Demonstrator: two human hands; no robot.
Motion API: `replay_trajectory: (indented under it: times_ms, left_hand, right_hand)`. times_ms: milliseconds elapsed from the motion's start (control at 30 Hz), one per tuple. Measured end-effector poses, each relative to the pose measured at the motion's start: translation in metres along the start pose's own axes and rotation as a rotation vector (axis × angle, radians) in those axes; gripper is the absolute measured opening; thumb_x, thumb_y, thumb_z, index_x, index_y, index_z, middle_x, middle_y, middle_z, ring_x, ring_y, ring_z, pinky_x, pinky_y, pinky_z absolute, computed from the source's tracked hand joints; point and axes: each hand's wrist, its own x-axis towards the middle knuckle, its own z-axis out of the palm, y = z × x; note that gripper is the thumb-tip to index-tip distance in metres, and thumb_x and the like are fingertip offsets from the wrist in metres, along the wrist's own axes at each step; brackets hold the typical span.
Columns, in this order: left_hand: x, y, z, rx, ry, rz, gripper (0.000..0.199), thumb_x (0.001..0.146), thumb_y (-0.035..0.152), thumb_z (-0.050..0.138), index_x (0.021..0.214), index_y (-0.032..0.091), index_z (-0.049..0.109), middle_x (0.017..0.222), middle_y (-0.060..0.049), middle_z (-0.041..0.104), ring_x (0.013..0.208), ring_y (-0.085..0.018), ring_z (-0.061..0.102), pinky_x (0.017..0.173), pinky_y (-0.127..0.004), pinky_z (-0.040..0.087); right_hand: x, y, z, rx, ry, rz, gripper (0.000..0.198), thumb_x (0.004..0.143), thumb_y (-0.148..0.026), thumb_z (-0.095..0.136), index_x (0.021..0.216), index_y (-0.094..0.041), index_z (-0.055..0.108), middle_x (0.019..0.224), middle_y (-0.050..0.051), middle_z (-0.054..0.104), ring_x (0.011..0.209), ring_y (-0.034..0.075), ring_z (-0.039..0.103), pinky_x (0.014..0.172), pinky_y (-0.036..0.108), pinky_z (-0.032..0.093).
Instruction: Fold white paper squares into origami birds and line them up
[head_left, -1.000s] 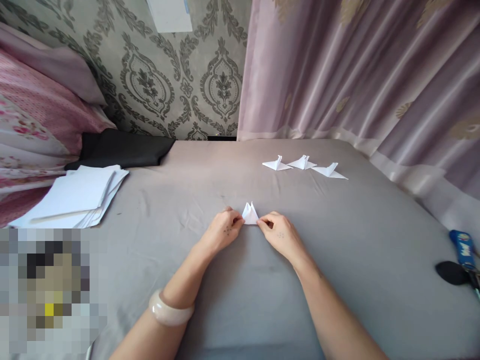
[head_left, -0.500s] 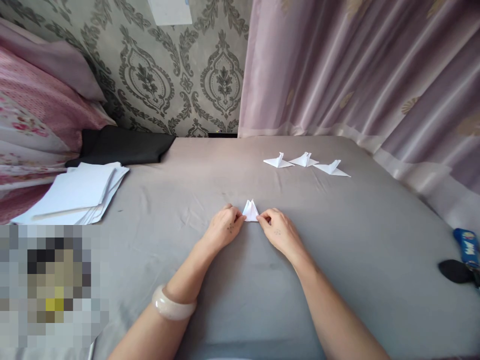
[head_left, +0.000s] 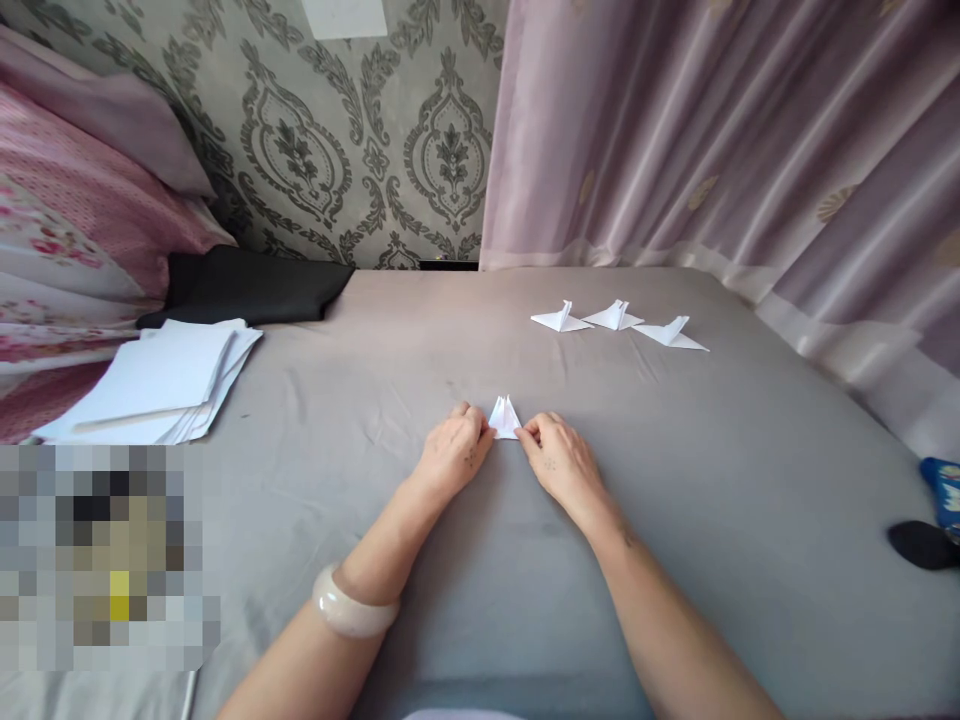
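Observation:
Between my two hands, a small white folded paper figure (head_left: 505, 418) lies on the grey sheet, with narrow points rising at its far end. My left hand (head_left: 456, 447) pinches its lower left corner between thumb and fingers. At the lower right corner, my right hand (head_left: 558, 455) grips the paper in the same way. A pale bangle circles my left forearm. Farther back to the right sit three white folded paper birds, the left one (head_left: 560, 319), the middle one (head_left: 615, 316) and the right one (head_left: 673, 333).
A stack of white paper sheets (head_left: 161, 375) lies at the left, in front of a folded black cloth (head_left: 255, 288). Pink curtains (head_left: 630, 130) hang behind on the right. A dark oval object (head_left: 922, 545) is at the right edge. The lower left corner is pixelated.
The view has shifted slightly, so everything sits a little differently in the picture. Both hands keep their hold on the folded paper, with hardly any movement.

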Motion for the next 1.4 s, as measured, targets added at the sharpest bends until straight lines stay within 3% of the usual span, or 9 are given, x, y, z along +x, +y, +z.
replay_trajectory:
  times_ms: [100, 233, 367, 600, 767, 1000, 1100, 1200, 1400]
  left_hand:
    - [0.000, 0.010, 0.002, 0.149, 0.051, 0.122, 0.016, 0.093, 0.011, 0.040, 0.095, 0.014, 0.056, 0.095, -0.009, 0.057, 0.085, -0.021, 0.054, 0.075, -0.032, 0.046]
    - [-0.005, 0.029, 0.009, 0.361, -0.032, 0.270, 0.024, 0.091, 0.004, 0.039, 0.098, 0.012, 0.060, 0.096, -0.010, 0.060, 0.088, -0.023, 0.054, 0.079, -0.033, 0.048]
    - [-0.020, 0.053, 0.027, 0.550, 0.000, 0.181, 0.028, 0.090, 0.003, 0.039, 0.106, 0.005, 0.062, 0.093, -0.015, 0.062, 0.089, -0.025, 0.057, 0.074, -0.035, 0.049]
    - [-0.038, 0.065, 0.046, 0.683, 0.115, 0.079, 0.044, 0.093, 0.011, 0.041, 0.135, 0.002, 0.048, 0.126, -0.023, 0.056, 0.117, -0.032, 0.051, 0.090, -0.044, 0.048]
    - [-0.034, 0.064, 0.036, 0.581, 0.054, 0.066, 0.042, 0.093, 0.013, 0.045, 0.133, 0.004, 0.050, 0.112, -0.020, 0.061, 0.103, -0.029, 0.057, 0.081, -0.040, 0.051]
    - [-0.022, 0.053, 0.008, 0.353, -0.056, 0.055, 0.023, 0.086, 0.005, 0.047, 0.095, 0.010, 0.068, 0.094, -0.015, 0.065, 0.089, -0.026, 0.060, 0.069, -0.033, 0.049]
    - [-0.012, 0.034, 0.001, 0.073, 0.057, -0.030, 0.023, 0.089, 0.012, 0.044, 0.084, 0.014, 0.067, 0.091, -0.012, 0.066, 0.084, -0.024, 0.061, 0.068, -0.031, 0.046]
    - [-0.001, 0.015, 0.000, -0.333, 0.216, -0.219, 0.020, 0.082, 0.010, 0.048, 0.090, 0.016, 0.066, 0.087, -0.007, 0.068, 0.078, -0.019, 0.062, 0.071, -0.029, 0.045]
    - [0.007, 0.003, -0.001, -0.475, 0.233, -0.237, 0.021, 0.084, 0.015, 0.046, 0.094, 0.015, 0.065, 0.081, -0.004, 0.068, 0.075, -0.016, 0.061, 0.071, -0.026, 0.045]
  right_hand:
    - [-0.001, -0.001, 0.002, -0.018, 0.021, -0.024, 0.015, 0.095, -0.028, 0.048, 0.094, -0.019, 0.060, 0.094, 0.007, 0.065, 0.082, 0.020, 0.062, 0.066, 0.030, 0.037]
    - [-0.007, -0.007, 0.001, -0.032, 0.027, -0.087, 0.019, 0.096, -0.019, 0.042, 0.102, -0.020, 0.060, 0.102, 0.006, 0.064, 0.089, 0.019, 0.061, 0.069, 0.029, 0.040]
    - [-0.019, -0.014, -0.005, -0.096, -0.013, -0.195, 0.024, 0.096, -0.016, 0.042, 0.106, -0.021, 0.063, 0.107, 0.007, 0.062, 0.098, 0.021, 0.059, 0.077, 0.030, 0.043]
    - [-0.031, -0.021, -0.018, -0.246, -0.120, -0.285, 0.038, 0.097, -0.016, 0.041, 0.132, -0.017, 0.054, 0.120, 0.013, 0.059, 0.109, 0.024, 0.054, 0.090, 0.036, 0.046]
    - [-0.035, -0.028, -0.018, -0.324, -0.133, -0.222, 0.044, 0.095, -0.010, 0.039, 0.137, -0.014, 0.049, 0.121, 0.015, 0.058, 0.108, 0.027, 0.054, 0.088, 0.040, 0.047]
    - [-0.038, -0.025, -0.019, -0.383, -0.118, -0.184, 0.044, 0.091, -0.004, 0.035, 0.129, -0.010, 0.056, 0.117, 0.016, 0.060, 0.106, 0.028, 0.056, 0.083, 0.037, 0.047]
    - [-0.033, -0.014, -0.017, -0.263, -0.065, -0.185, 0.043, 0.090, -0.005, 0.034, 0.120, -0.016, 0.063, 0.115, 0.013, 0.061, 0.106, 0.024, 0.058, 0.076, 0.032, 0.047]
    - [-0.025, -0.003, -0.014, -0.080, 0.027, -0.106, 0.039, 0.086, -0.006, 0.039, 0.109, -0.019, 0.068, 0.111, 0.009, 0.065, 0.097, 0.021, 0.062, 0.076, 0.030, 0.044]
    - [-0.014, -0.001, -0.012, 0.132, 0.178, -0.007, 0.029, 0.089, -0.015, 0.041, 0.103, -0.020, 0.066, 0.098, 0.006, 0.071, 0.088, 0.020, 0.065, 0.077, 0.029, 0.043]
